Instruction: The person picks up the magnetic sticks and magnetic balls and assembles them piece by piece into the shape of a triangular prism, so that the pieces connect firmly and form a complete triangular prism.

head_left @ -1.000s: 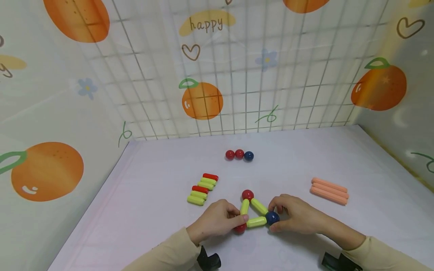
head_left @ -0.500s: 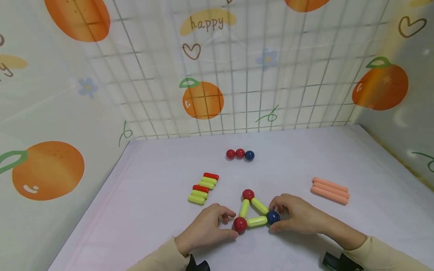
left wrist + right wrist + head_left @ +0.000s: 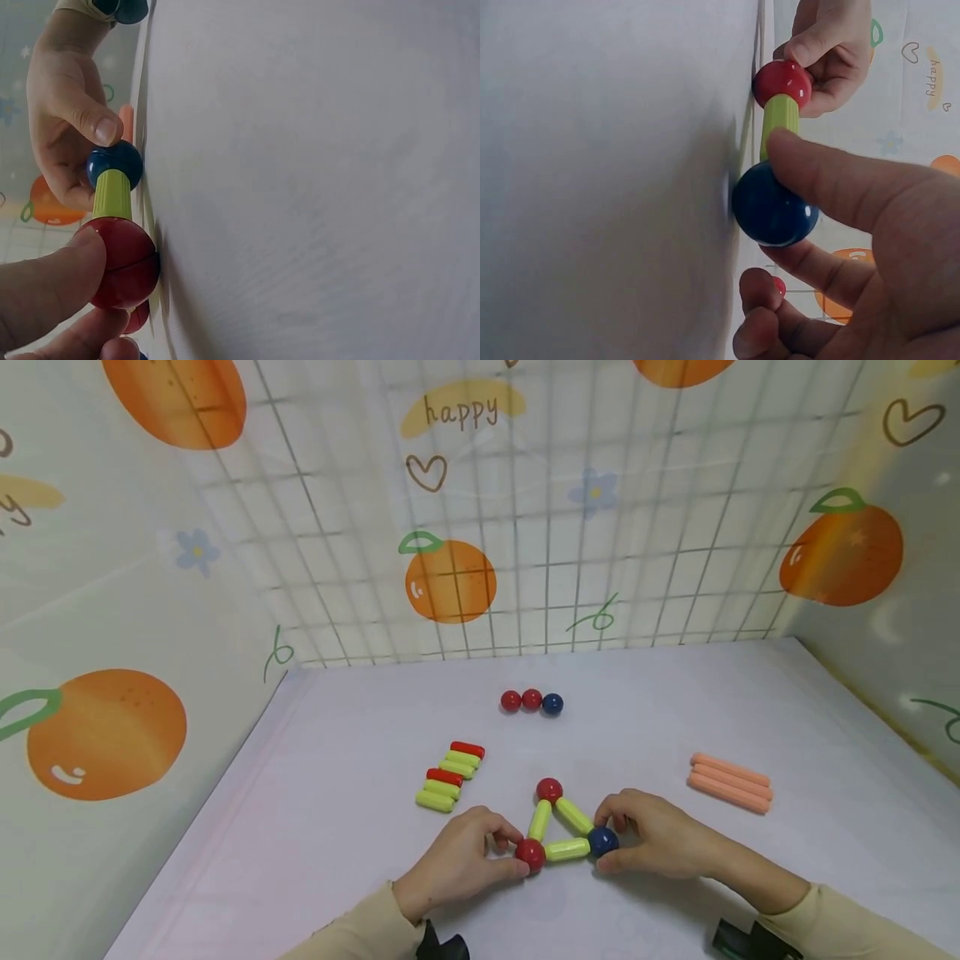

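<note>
A triangle of three yellow-green rods joined by balls lies on the table in the head view. Its near-left corner is a red ball point(image 3: 530, 855), which my left hand point(image 3: 465, 862) pinches between thumb and fingers. At the right corner sits a blue ball point(image 3: 602, 842), pinched by my right hand point(image 3: 660, 839). Another red ball point(image 3: 549, 790) forms the far corner. One yellow-green rod point(image 3: 567, 849) spans between the two held balls. The left wrist view shows my left thumb on the red ball point(image 3: 126, 262); the right wrist view shows my right thumb against the blue ball point(image 3: 774, 204).
Several short red and yellow-green rods point(image 3: 442, 789) lie in a row left of the triangle. Two red balls and a blue ball point(image 3: 552, 703) line up farther back. Long orange rods point(image 3: 729, 782) lie at the right. A fruit-printed curtain point(image 3: 337, 527) hangs behind the table point(image 3: 360, 718).
My left hand let go of the near-left corner, drew back a little to the left, and now pinches the red ball there. My right hand stays on the blue ball.
</note>
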Tool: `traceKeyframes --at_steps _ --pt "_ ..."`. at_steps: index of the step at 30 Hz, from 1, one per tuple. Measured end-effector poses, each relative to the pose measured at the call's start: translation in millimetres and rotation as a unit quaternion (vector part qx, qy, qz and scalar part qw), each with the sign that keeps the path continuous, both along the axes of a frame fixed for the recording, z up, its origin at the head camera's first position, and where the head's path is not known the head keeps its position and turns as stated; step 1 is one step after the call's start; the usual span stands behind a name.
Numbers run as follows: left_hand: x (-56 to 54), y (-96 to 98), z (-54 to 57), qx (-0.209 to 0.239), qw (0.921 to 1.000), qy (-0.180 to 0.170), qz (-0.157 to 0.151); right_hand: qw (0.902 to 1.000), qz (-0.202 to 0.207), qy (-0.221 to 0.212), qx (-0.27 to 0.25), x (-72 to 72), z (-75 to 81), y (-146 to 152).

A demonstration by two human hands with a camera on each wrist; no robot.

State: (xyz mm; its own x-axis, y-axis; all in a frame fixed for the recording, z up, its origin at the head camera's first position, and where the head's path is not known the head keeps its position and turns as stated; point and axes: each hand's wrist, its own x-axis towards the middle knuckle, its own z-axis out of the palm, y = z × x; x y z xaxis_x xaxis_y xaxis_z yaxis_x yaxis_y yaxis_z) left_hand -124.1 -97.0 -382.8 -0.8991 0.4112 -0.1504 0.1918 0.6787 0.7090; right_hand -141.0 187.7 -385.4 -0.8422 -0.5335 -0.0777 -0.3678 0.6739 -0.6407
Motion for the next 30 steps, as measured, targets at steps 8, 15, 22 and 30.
traceKeyframes --at_steps 8,15,22,30 --pt "-3.9 0.6 0.1 -0.007 0.9998 0.017 0.001 1.0 -0.003 0.004 -0.006 1.5 -0.4 -1.1" --pt "-5.1 0.4 -1.3 -0.012 0.9996 0.024 -0.001 0.9999 -0.002 0.01 -0.01 2.7 -1.8 -0.6" --pt "-11.0 -23.4 4.7 -0.042 0.9983 0.035 0.022 0.9999 -0.008 0.003 -0.005 1.9 -2.9 -1.4" --pt "-26.5 -72.0 5.9 -0.045 0.9869 0.082 0.132 1.0 -0.008 0.0 -0.003 1.7 -0.1 -0.8"
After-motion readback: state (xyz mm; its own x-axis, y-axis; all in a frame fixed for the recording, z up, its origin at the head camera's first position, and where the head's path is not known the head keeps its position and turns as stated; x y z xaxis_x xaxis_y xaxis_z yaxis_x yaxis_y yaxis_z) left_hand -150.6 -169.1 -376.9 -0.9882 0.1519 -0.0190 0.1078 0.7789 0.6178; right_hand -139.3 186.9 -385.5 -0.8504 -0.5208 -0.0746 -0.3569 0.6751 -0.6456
